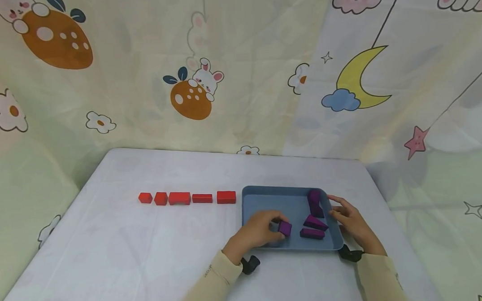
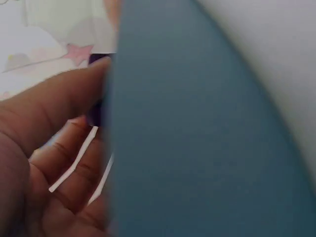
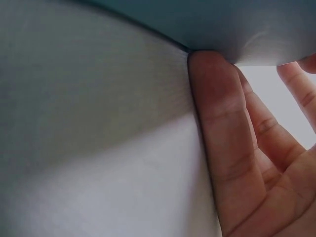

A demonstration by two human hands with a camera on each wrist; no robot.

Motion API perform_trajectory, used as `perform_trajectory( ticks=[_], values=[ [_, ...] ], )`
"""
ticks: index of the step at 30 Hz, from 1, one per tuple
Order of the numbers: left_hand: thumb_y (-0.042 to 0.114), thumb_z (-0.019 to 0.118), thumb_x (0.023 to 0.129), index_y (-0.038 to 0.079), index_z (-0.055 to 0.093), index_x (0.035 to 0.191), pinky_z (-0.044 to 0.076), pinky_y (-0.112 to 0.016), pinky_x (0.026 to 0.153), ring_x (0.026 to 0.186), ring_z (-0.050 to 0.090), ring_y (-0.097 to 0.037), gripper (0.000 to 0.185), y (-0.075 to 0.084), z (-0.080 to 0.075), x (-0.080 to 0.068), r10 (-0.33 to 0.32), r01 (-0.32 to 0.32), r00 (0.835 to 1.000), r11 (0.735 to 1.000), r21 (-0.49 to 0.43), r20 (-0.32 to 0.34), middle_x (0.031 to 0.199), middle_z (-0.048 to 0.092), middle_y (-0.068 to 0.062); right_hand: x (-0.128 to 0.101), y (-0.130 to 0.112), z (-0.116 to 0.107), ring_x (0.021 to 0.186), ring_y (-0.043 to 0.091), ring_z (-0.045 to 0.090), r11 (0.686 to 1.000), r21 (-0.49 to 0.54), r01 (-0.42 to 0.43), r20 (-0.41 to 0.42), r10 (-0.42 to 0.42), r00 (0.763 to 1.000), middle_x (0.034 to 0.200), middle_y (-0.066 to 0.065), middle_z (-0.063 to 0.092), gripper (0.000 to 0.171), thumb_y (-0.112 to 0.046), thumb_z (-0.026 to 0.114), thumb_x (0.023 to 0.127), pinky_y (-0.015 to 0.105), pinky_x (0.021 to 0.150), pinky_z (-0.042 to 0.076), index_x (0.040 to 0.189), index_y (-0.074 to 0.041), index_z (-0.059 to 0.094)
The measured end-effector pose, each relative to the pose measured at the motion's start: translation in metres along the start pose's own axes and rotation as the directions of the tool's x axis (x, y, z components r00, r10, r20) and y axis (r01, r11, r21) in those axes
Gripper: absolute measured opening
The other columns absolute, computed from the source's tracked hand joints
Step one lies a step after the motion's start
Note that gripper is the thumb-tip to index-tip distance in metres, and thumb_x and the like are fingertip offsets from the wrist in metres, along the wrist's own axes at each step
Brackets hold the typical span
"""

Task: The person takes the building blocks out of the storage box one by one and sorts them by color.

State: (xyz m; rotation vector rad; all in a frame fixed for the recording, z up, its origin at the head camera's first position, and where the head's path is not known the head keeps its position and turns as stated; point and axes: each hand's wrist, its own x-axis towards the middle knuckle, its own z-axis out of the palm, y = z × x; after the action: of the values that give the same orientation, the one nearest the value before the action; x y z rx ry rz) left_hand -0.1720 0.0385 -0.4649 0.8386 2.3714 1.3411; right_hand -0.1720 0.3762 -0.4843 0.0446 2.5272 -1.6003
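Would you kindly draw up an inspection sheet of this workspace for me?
Surface: table with a white covering.
Job's things: five red blocks in a row, left of a blue tray; several purple blocks lie in its right part.
Clutter: nothing seen.
Hands: the left hand pinches a single purple block at the tray, contact with its floor unclear; the right hand touches the tray's right side.
Cables: nothing seen.
Surroundings: patterned cloth behind the table, printed with rabbits, flowers and a moon.

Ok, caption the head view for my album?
Left hand pinching a purple block, at a blue rectangular tray, right hand touching its side; five red blocks in a row.
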Motion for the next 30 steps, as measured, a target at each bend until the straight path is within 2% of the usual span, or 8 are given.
perform_trajectory(
  ticks=[5, 9, 15, 19, 22, 25, 30],
  values=[
    [0.010, 0.085, 0.094, 0.017, 0.076, 0.127, 0.061, -0.024, 0.086, 0.095, 0.073, -0.007, 0.035, -0.004, -0.021, -0.012, 0.001, -0.005, 1.000, 0.985, -0.170, -0.023, 0.123, 0.072, 0.000, 0.000, 0.000, 0.001, 0.108, 0.013, 0.067, 1.000, 0.011, 0.002, 0.000, -0.002, 1.000, 0.143, 0.039, 0.058, 0.057, -0.008, 0.057, 0.111, 0.040, 0.089, 0.060, 0.164, -0.002, 0.037],
    [0.013, 0.087, 0.094, 0.019, 0.076, 0.129, 0.063, -0.029, 0.085, 0.090, 0.076, -0.010, 0.038, -0.011, -0.039, -0.024, -0.012, -0.004, 0.997, 0.978, -0.207, -0.076, 0.125, 0.072, -0.003, 0.001, 0.001, 0.001, 0.108, 0.012, 0.067, 1.000, 0.013, 0.006, 0.009, -0.006, 1.000, 0.144, 0.040, 0.057, 0.058, -0.008, 0.057, 0.111, 0.038, 0.088, 0.061, 0.165, -0.002, 0.036],
    [0.014, 0.087, 0.094, 0.016, 0.075, 0.134, 0.065, -0.036, 0.087, 0.093, 0.078, -0.019, 0.042, -0.024, -0.068, -0.041, -0.062, 0.027, 0.984, 0.979, -0.204, -0.168, 0.128, 0.071, -0.009, 0.001, 0.003, -0.001, 0.107, 0.008, 0.067, 1.000, 0.005, 0.016, 0.011, -0.016, 1.000, 0.145, 0.040, 0.057, 0.059, -0.010, 0.058, 0.112, 0.032, 0.085, 0.060, 0.166, -0.002, 0.036],
    [0.010, 0.087, 0.093, 0.011, 0.074, 0.135, 0.064, -0.041, 0.093, 0.105, 0.077, -0.027, 0.044, -0.035, -0.085, -0.048, -0.097, 0.056, 0.967, 0.983, -0.173, -0.237, 0.128, 0.073, -0.012, 0.002, 0.003, -0.001, 0.106, 0.007, 0.067, 1.000, -0.006, 0.016, 0.003, -0.016, 1.000, 0.143, 0.039, 0.058, 0.059, -0.010, 0.058, 0.111, 0.034, 0.086, 0.060, 0.165, -0.002, 0.037],
    [0.007, 0.087, 0.091, 0.011, 0.075, 0.133, 0.062, -0.044, 0.098, 0.115, 0.072, -0.029, 0.044, -0.044, -0.094, -0.052, -0.146, 0.120, 0.949, 0.987, -0.107, -0.279, 0.126, 0.074, -0.009, 0.002, 0.003, -0.001, 0.106, 0.008, 0.067, 1.000, -0.006, 0.014, 0.000, -0.014, 1.000, 0.143, 0.039, 0.058, 0.058, -0.010, 0.058, 0.111, 0.037, 0.088, 0.060, 0.165, -0.002, 0.037],
    [0.007, 0.087, 0.092, 0.012, 0.075, 0.130, 0.061, -0.048, 0.100, 0.120, 0.069, -0.028, 0.040, -0.050, -0.099, -0.056, -0.205, 0.201, 0.934, 0.979, -0.044, -0.293, 0.124, 0.074, -0.006, 0.002, 0.003, -0.001, 0.107, 0.009, 0.067, 1.000, -0.014, 0.008, -0.005, -0.008, 1.000, 0.142, 0.038, 0.059, 0.058, -0.010, 0.058, 0.111, 0.039, 0.089, 0.060, 0.164, -0.002, 0.038],
    [0.005, 0.086, 0.091, 0.012, 0.076, 0.124, 0.059, -0.051, 0.102, 0.118, 0.068, -0.028, 0.035, -0.058, -0.098, -0.059, -0.282, 0.292, 0.913, 0.956, -0.013, -0.294, 0.119, 0.075, -0.005, 0.001, 0.002, 0.000, 0.107, 0.009, 0.066, 1.000, -0.013, 0.007, -0.006, -0.007, 1.000, 0.142, 0.038, 0.059, 0.058, -0.010, 0.058, 0.111, 0.040, 0.090, 0.060, 0.164, -0.001, 0.037]
  ],
)
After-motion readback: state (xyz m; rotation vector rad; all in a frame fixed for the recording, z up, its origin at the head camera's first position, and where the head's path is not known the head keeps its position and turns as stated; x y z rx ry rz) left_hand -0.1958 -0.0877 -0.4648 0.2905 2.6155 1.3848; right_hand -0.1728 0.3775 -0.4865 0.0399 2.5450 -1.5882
